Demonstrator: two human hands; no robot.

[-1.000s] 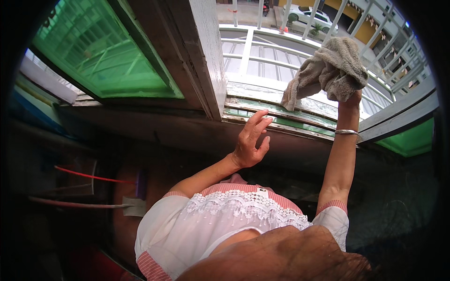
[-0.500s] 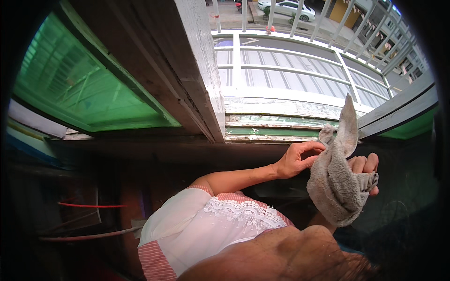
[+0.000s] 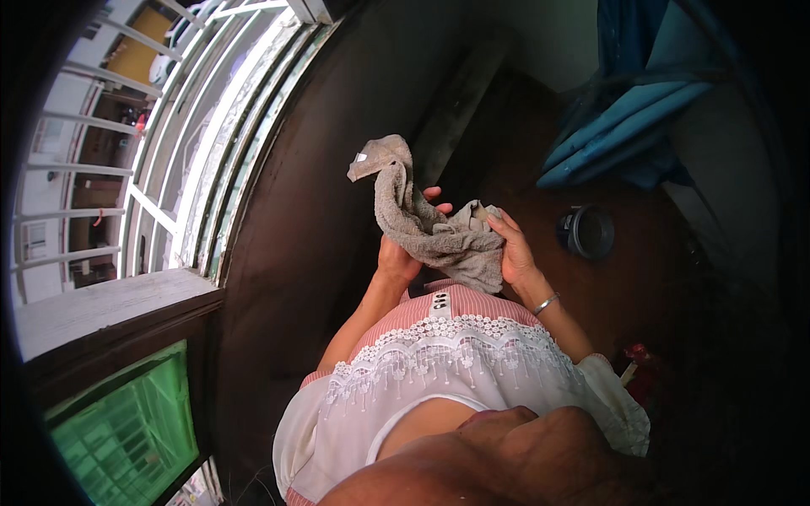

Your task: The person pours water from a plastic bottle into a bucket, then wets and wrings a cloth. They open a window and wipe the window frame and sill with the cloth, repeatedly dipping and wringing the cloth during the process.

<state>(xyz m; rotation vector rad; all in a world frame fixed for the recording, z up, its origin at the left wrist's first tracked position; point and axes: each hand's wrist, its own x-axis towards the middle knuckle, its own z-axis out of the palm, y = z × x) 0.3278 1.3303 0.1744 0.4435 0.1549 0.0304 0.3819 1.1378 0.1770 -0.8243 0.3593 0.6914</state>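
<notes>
A crumpled grey-brown terry cloth is held in front of my body between both hands. My left hand grips it from beneath, with a few fingertips showing behind the folds and the rest hidden. My right hand pinches the cloth's right end, thumb on top. A silver-coloured bracelet circles the right wrist. One loose end of the cloth sticks up and flops over to the far left, a small white patch on it.
To the left is a window sill with a white metal grille outside it. A green-paned window sash stands nearer. A dark bucket sits on the brown floor, and blue sheeting hangs at the far right.
My view has swung right, away from the window, which now lies at the left. The cloth has come round in front of my body, and my left hand now grips it from below.
</notes>
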